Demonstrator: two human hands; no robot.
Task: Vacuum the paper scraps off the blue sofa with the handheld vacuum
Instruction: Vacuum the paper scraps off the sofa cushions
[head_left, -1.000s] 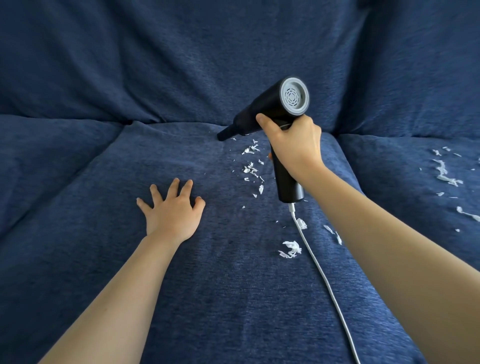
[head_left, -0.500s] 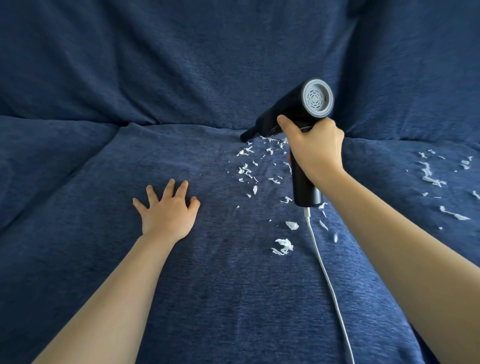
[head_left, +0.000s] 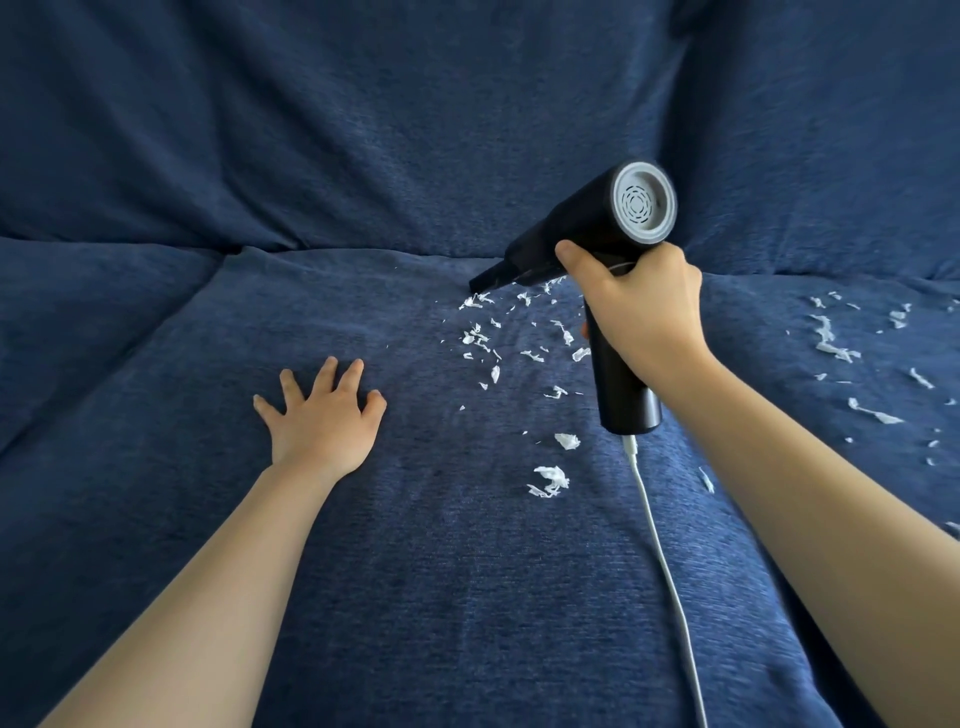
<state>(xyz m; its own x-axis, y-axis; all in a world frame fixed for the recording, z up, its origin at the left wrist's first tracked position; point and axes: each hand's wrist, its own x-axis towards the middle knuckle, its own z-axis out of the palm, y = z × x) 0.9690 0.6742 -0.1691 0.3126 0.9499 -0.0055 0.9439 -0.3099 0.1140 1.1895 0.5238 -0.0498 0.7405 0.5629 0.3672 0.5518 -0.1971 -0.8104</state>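
Right hand (head_left: 641, 312) grips vacuum (head_left: 582, 228) (left hand (head_left: 324, 415) flat).

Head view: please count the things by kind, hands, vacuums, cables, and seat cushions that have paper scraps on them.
Hands: 2, left hand and right hand
Handheld vacuums: 1
White cables: 1
Seat cushions with paper scraps: 2, middle cushion and right cushion
Total: 6

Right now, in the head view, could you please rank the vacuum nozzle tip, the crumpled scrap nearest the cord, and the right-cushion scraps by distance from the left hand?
1. Crumpled scrap, right of the left hand.
2. Nozzle tip, by the backrest.
3. Right-cushion scraps, far right.
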